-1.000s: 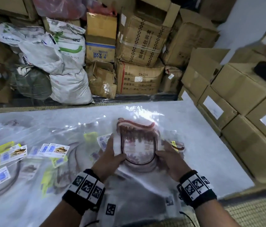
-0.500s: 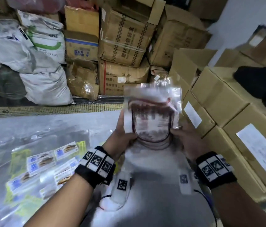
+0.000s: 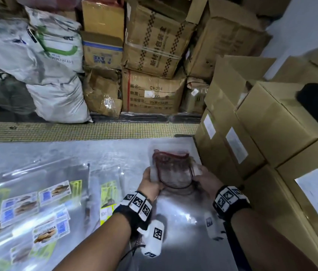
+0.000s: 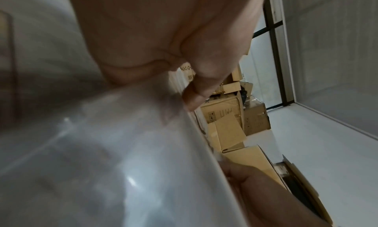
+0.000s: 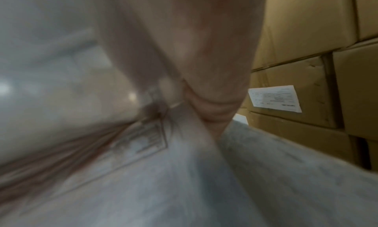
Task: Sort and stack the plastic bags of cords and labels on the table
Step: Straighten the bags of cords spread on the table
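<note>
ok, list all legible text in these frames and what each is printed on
"CH204": brown carton against the back wall.
"AXE", upside down: blue-striped carton.
"LOTTE CHEM…", upside down and partly legible: white sack.
Chinese characters on the checker-taped carton: too blurred to read.
Fish labels in the table bags: brand word blurred.
White shipping label on the right cartons: too small.

Clear plastic bag (image 3: pixel 171 169) with coiled dark-red cords (image 3: pixel 172 163) | held at both side edges, near right end of tabletop (image 3: pixel 115 153) | labelled bags (image 3: pixel 42 208) lying flat, overlapping, at left
</note>
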A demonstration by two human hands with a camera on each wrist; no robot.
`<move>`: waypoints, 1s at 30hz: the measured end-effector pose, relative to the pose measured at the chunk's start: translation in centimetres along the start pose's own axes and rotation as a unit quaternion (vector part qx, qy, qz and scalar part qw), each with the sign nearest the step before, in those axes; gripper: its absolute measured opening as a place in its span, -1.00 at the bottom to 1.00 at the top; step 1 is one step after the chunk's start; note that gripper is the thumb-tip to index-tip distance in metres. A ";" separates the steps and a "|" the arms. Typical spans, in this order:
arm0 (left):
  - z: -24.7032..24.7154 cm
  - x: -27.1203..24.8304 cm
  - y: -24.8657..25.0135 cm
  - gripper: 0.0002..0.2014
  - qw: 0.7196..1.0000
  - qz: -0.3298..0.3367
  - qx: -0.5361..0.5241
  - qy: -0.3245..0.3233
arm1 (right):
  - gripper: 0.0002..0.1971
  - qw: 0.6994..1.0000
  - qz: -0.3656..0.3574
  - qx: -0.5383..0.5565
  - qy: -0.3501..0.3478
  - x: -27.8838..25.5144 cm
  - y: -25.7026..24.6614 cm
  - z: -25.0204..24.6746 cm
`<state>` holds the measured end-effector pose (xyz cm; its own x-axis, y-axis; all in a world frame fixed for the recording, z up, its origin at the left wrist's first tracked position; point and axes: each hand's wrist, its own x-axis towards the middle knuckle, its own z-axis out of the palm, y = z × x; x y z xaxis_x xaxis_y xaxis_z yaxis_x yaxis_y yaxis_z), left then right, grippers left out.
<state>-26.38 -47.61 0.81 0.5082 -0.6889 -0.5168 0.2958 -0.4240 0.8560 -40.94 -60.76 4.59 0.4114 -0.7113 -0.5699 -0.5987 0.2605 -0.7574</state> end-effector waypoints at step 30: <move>0.6 0.9 0.9 -0.40 0.981 -0.021 -0.180 -0.066 | -0.34 0.996 -0.022 0.085 -0.034 3.5 1.9 -4.0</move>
<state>-26.16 -48.97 1.17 0.3874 -0.7555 -0.5284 0.5930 -0.2347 0.7702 -43.39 -65.32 2.46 0.4834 -0.6808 -0.5503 -0.4562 0.3407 -0.8221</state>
